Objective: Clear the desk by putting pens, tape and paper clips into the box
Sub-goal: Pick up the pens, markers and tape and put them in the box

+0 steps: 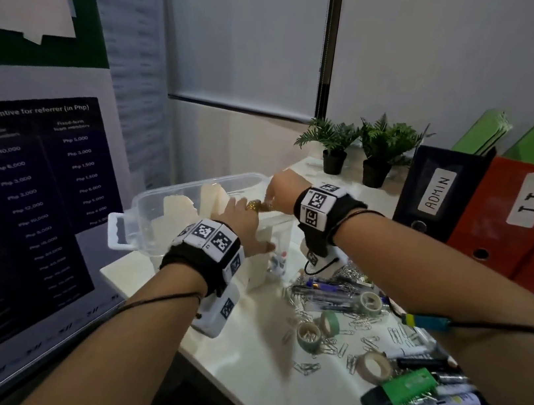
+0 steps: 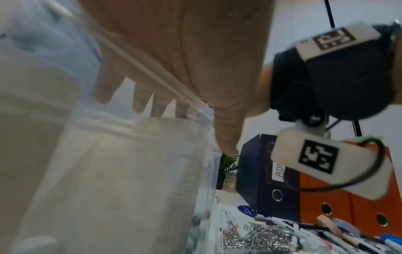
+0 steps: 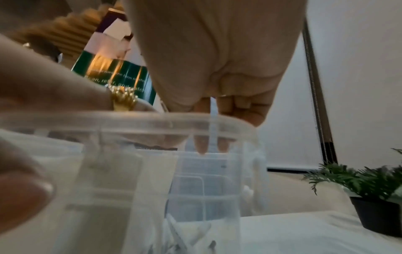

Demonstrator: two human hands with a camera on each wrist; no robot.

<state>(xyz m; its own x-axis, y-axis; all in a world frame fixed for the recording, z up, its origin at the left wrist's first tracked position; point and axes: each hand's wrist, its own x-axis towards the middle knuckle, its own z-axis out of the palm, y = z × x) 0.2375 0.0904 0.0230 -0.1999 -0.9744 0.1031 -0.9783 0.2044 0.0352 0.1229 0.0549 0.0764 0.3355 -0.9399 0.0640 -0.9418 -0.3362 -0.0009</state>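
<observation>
A clear plastic box [image 1: 170,188] with cream dividers stands at the desk's far left corner. My left hand [image 1: 248,225], which wears a gold ring [image 1: 254,205], holds the box's near wall. In the left wrist view its fingers [image 2: 139,103] are inside the clear wall [image 2: 130,171] and the thumb is outside. My right hand [image 1: 276,188] hangs over the box with straight fingers [image 3: 201,146] pointing down inside the rim [image 3: 130,118], and nothing shows between them. A few pens [image 1: 276,262] lie in the box. More pens [image 1: 324,296], tape rolls [image 1: 369,302] and paper clips [image 1: 361,324] lie on the desk.
A dark binder [image 1: 433,192] and red binders [image 1: 516,218] stand at the back right. Two small potted plants [image 1: 335,150] sit behind the box. A poster board [image 1: 26,201] rises at the left. A green highlighter [image 1: 404,386] lies among markers and heaped clips at the front right.
</observation>
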